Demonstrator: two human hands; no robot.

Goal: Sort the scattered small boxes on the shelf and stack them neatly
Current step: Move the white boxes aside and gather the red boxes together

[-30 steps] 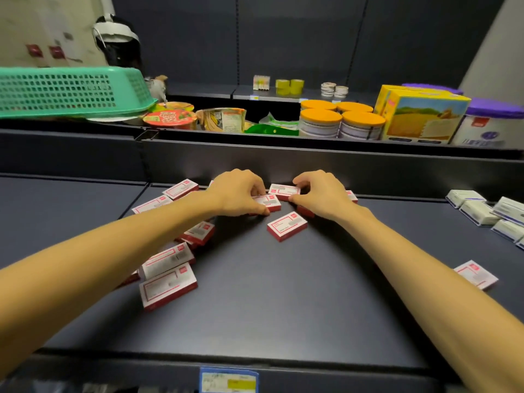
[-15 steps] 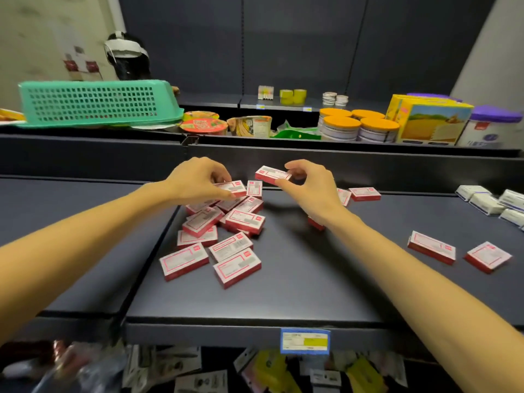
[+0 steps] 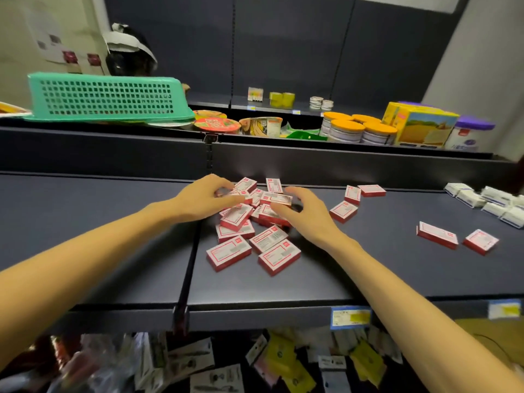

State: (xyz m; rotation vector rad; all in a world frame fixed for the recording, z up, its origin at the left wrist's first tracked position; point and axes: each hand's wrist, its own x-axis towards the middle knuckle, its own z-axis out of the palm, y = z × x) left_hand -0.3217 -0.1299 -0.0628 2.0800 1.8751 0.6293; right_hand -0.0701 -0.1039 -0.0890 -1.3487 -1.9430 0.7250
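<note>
Since half a second ago the right hand [image 3: 304,214] has come down from its raised position and let go of the box it pinched; that box [image 3: 275,198] now lies on top of the heap. The left hand [image 3: 205,199] has pushed further into the same heap.

Left hand: fingers curled over the top of the pile of red-and-white small boxes [image 3: 249,222], fingertips on one box at the pile's left rear; whether it actually grips that box cannot be told. Right hand: fingers spread and loosely bent, holding nothing, poised just beside the pile's right edge.

The pile sits on the dark shelf [image 3: 354,268], just right of the seam between two shelf panels and close to the rear upstand. Three boxes [image 3: 354,198] lie apart to the right near the back edge; two more [image 3: 456,239] lie well apart toward the right. White boxes [image 3: 487,204] are grouped at the far right. The front half of the shelf, up to the lip with its price label [image 3: 350,316], is open surface.

On the upper shelf: an upturned green basket [image 3: 105,97], orange-lidded tubs [image 3: 357,130] and a yellow carton [image 3: 422,126].
</note>
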